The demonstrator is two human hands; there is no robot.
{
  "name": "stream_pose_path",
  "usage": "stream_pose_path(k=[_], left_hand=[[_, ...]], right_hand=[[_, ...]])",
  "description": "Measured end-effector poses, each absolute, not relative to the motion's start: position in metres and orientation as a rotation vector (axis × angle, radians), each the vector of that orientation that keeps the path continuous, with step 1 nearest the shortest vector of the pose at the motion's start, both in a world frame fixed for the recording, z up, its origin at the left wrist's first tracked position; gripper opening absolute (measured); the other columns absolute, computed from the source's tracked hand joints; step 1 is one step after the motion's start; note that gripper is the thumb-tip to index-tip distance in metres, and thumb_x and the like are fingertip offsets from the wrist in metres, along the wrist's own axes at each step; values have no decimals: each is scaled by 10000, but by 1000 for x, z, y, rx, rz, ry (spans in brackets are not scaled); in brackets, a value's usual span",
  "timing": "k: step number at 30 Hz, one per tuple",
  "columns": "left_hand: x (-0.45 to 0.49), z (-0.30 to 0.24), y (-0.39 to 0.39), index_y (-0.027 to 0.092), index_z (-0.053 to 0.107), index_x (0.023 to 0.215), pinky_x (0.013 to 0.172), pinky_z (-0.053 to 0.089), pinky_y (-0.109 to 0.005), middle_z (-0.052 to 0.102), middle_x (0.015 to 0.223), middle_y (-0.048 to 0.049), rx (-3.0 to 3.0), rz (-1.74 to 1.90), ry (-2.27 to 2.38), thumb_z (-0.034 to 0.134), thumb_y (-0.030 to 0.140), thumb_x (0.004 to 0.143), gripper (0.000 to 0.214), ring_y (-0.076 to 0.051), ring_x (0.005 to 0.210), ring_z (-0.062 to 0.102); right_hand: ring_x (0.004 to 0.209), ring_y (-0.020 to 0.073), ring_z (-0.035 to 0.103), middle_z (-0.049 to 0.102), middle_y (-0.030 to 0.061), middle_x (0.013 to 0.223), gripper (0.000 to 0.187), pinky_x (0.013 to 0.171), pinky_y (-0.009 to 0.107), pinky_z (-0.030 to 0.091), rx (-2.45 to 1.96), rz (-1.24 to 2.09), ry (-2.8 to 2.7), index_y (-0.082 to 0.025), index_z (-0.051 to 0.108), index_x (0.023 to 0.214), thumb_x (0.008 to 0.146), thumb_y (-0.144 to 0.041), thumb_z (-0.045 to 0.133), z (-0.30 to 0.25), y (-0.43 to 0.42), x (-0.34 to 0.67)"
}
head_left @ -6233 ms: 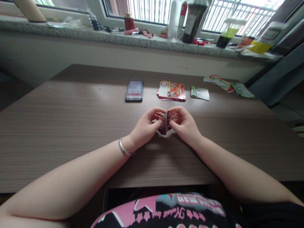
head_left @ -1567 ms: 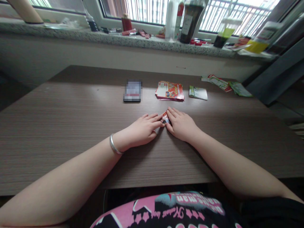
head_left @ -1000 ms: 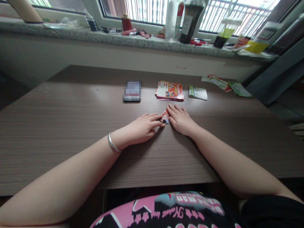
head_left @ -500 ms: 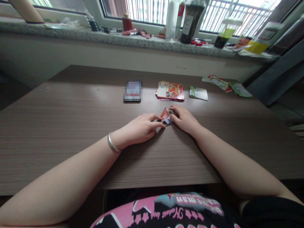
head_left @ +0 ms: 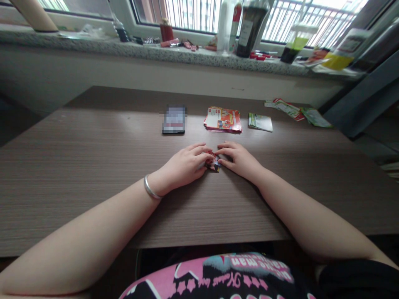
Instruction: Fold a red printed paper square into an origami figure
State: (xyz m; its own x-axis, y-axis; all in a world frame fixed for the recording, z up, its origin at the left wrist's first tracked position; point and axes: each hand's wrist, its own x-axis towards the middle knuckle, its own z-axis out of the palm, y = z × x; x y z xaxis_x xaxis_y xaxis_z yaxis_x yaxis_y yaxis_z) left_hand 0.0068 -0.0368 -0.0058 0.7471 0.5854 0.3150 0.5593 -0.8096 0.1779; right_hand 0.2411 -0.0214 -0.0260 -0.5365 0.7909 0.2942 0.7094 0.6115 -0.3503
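Observation:
A small folded piece of printed paper, red and white with dark patches, lies on the table between my two hands. My left hand, with a silver bangle at the wrist, reaches in from the left, its bent fingers gripping the paper's left and upper part. From the right, my right hand curves over the table, thumb and fingers pinching the paper's right edge. Much of the paper is hidden under my fingers. Just beyond it lies a stack of red and white printed sheets.
A phone-like device with a blurred screen lies left of the stack. A smaller green and white pile sits to its right, and loose green and red strips lie at the far right. Bottles line the granite windowsill.
The folded paper has shifted slightly left and nearer to me, and its raised red point has been pressed down. Both hands have closed in on it, the right one moving left.

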Motion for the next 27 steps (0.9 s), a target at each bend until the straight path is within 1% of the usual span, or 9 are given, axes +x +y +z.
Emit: stream_pose_path(k=[2, 4, 7, 10, 12, 15, 17, 23, 27], left_hand=[[6, -7, -35, 192, 633, 1156, 1125, 378, -431, 599, 1300, -68, 2858, 550, 950, 553, 205, 893, 275, -260, 1320, 451], [4, -8, -33, 198, 641, 1139, 1087, 406, -424, 634, 1223, -64, 2845, 535, 968, 564, 229, 898, 255, -262, 1262, 499], [3, -7, -32, 201, 674, 1057, 935, 480, -374, 662, 1069, -65, 2824, 498, 1025, 585, 285, 908, 193, -232, 1049, 597], [3, -5, -32, 213, 703, 1000, 827, 482, -334, 663, 986, -61, 2821, 486, 1072, 599, 339, 912, 186, -204, 913, 610], [2, -4, -32, 221, 716, 988, 804, 470, -321, 667, 954, -58, 2830, 493, 1088, 606, 350, 910, 187, -199, 887, 607], [2, -4, -33, 227, 732, 981, 780, 458, -312, 675, 931, -56, 2839, 499, 1118, 611, 361, 908, 195, -194, 858, 603], [2, -3, -33, 233, 741, 977, 771, 453, -308, 679, 925, -52, 2840, 503, 1127, 610, 372, 908, 204, -190, 843, 601], [2, -1, -34, 209, 749, 915, 743, 447, -302, 671, 864, -54, 2880, 511, 1118, 566, 321, 933, 215, -185, 807, 590], [4, 1, -35, 169, 717, 837, 715, 442, -302, 664, 807, -56, 2924, 462, 1140, 554, 292, 930, 225, -185, 767, 581]], right_hand=[[1213, 250, 554, 662, 79, 1237, 239, 1050, 441, 426, -1161, 269, -2392, -237, 713, 1092, 876, -273, 616, -29, -21, 242], [1139, 236, 596, 687, 75, 1173, 213, 1006, 414, 458, -1139, 298, -2353, -236, 718, 1057, 863, -253, 632, -29, -22, 241], [1004, 202, 635, 710, 60, 1046, 124, 927, 363, 484, -1079, 338, -2336, -223, 728, 940, 858, -241, 638, -23, -27, 238], [932, 188, 627, 709, 42, 967, 108, 885, 349, 471, -997, 344, -2415, -229, 726, 871, 877, -265, 624, -14, -33, 236], [918, 186, 623, 704, 43, 957, 122, 867, 340, 466, -958, 365, -2452, -230, 727, 890, 870, -319, 645, -10, -36, 236], [933, 196, 617, 700, 48, 986, 215, 842, 334, 458, -936, 370, -2519, -242, 727, 951, 818, -410, 709, -7, -37, 238], [932, 205, 615, 702, 48, 988, 255, 835, 340, 442, -952, 320, -2555, -246, 727, 972, 802, -435, 723, -7, -38, 238], [872, 193, 614, 706, 39, 888, 170, 815, 332, 403, -1039, 187, -2568, -242, 741, 955, 893, -343, 619, -6, -38, 237], [830, 184, 616, 708, 45, 863, 151, 771, 308, 407, -1109, 169, -2544, -216, 738, 895, 892, -281, 602, -9, -37, 237]])
